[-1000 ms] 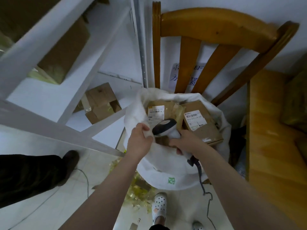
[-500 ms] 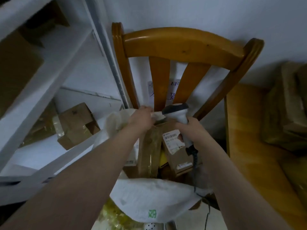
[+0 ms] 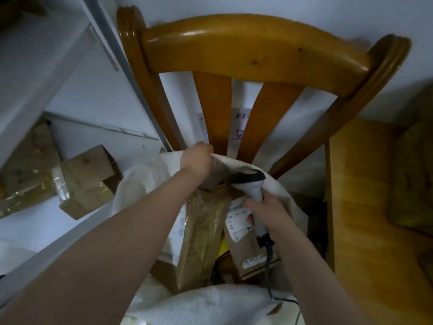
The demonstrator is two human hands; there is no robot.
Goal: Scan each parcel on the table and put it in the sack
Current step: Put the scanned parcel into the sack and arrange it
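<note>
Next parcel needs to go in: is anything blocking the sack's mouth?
The right hand holds the scanner over the mouth of the sack, parcels inside stand close to its rim, and the left hand grips the far rim.

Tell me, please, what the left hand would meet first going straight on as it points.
Probably the chair's back slat, just beyond the sack rim the left hand grips; depth is unclear.

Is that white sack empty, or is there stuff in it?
Well filled: brown parcels stand packed inside the sack, whose far rim the left hand grips.
</note>
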